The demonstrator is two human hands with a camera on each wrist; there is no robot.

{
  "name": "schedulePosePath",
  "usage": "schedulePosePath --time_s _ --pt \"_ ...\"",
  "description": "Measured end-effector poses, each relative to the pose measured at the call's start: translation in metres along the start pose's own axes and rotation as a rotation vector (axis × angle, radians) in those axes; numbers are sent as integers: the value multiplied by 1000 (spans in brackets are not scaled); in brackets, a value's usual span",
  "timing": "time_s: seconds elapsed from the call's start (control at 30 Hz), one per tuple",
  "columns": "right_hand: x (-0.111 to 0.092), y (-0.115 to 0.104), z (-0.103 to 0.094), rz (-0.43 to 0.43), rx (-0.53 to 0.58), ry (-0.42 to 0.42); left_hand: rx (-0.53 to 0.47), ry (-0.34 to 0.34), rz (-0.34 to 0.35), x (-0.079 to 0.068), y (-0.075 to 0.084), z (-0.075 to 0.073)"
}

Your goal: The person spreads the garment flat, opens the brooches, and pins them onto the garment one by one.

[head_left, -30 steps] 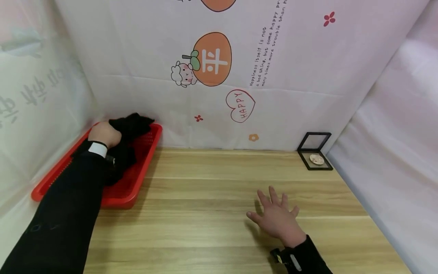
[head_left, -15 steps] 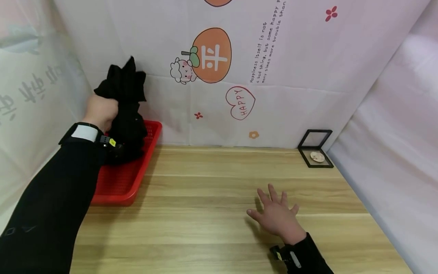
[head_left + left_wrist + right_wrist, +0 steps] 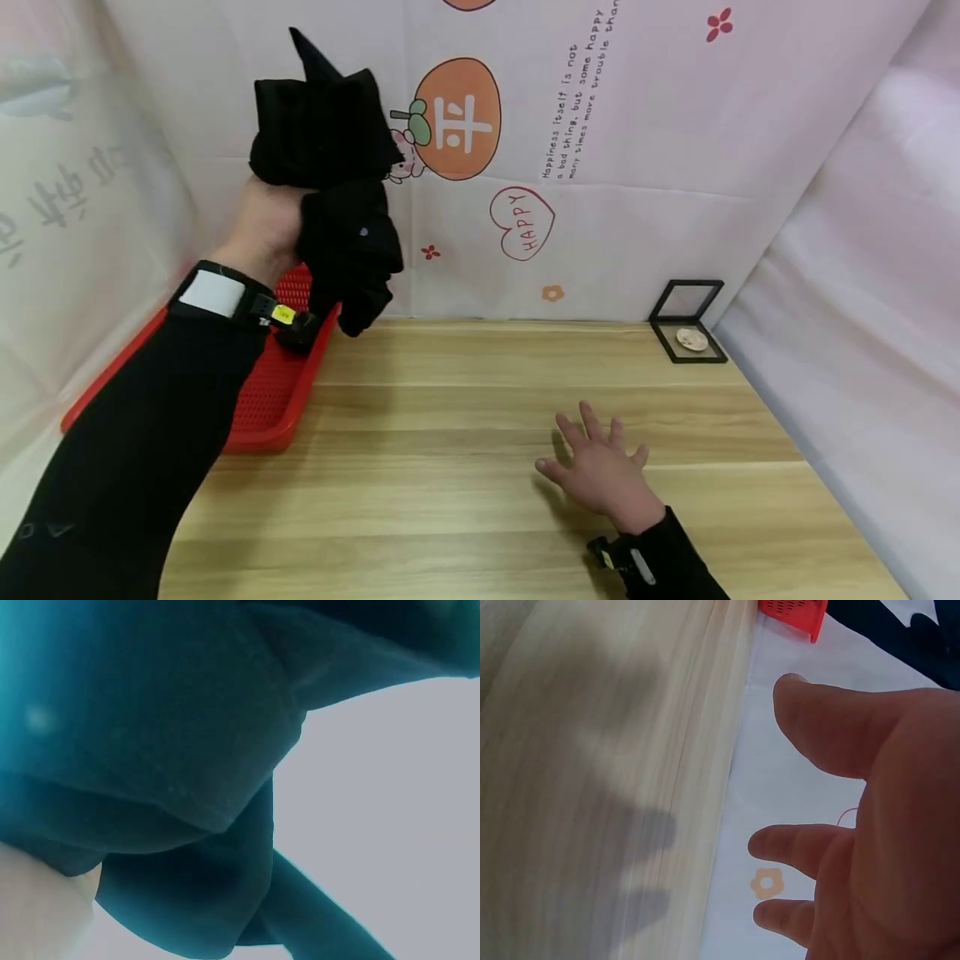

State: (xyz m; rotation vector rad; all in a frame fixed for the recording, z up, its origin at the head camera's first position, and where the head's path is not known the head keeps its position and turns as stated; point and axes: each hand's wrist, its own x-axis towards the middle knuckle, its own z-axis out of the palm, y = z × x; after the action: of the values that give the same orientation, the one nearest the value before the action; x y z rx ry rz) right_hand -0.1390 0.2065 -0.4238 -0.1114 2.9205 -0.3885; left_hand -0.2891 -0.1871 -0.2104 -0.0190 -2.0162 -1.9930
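Note:
A bunched black cloth [image 3: 322,133], perhaps a garment, is held up by my left hand [image 3: 262,221] above the red basket. Its folds hang down on the right of the fist and stick up above it. In the left wrist view the dark cloth [image 3: 150,735] fills most of the picture, and only a bit of the hand [image 3: 41,907] shows. My right hand [image 3: 600,475] hovers low over the table with its fingers spread and nothing in it. The right wrist view shows that hand's thumb and two fingers apart.
The red plastic basket [image 3: 300,392] stands at the left on the wooden table [image 3: 450,500]. A black-framed stand [image 3: 688,360] with a round pale piece sits at the back right corner. Printed white sheets [image 3: 637,233] enclose the back and sides.
My left hand has lifted the black cloth out of the red basket, raising it and moving it to the right. The right hand stays about where it was, fingers spread.

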Motion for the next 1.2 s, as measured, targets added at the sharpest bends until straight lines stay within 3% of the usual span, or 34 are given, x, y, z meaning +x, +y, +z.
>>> schedulePosePath --time_s 0.13,0.2,0.27,0.4,0.47,0.53,0.67,0.83,1.03,1.1,1.2 --pt "-1 -2 -4 -8 3 1 311 -63 -31 -22 11 21" --pt "0 -4 -6 -10 2 4 352 -106 -60 -32 13 30" --pt "0 -5 -7 -10 -3 7 291 -156 -46 -41 11 39" --pt "1 -8 -6 -16 -5 5 -86 -290 22 -52 -6 57" --pt "1 -10 -4 -20 -5 1 -199 -357 11 -58 -16 65" --pt "1 -11 -3 -21 -1 2 -270 -414 0 -63 -28 72" --pt "0 -11 -2 -15 -9 6 -236 -428 36 -71 -51 85" --pt "-2 -10 -2 0 -19 15 -91 -421 20 -82 -83 99" --pt "-6 -11 -2 -1 0 -3 67 -476 -15 -86 -128 98" --pt "-7 -12 -2 -4 2 -3 219 -482 -6 -85 -141 95" --pt "-7 -14 -2 -2 -5 1 569 -504 20 -85 -158 91"
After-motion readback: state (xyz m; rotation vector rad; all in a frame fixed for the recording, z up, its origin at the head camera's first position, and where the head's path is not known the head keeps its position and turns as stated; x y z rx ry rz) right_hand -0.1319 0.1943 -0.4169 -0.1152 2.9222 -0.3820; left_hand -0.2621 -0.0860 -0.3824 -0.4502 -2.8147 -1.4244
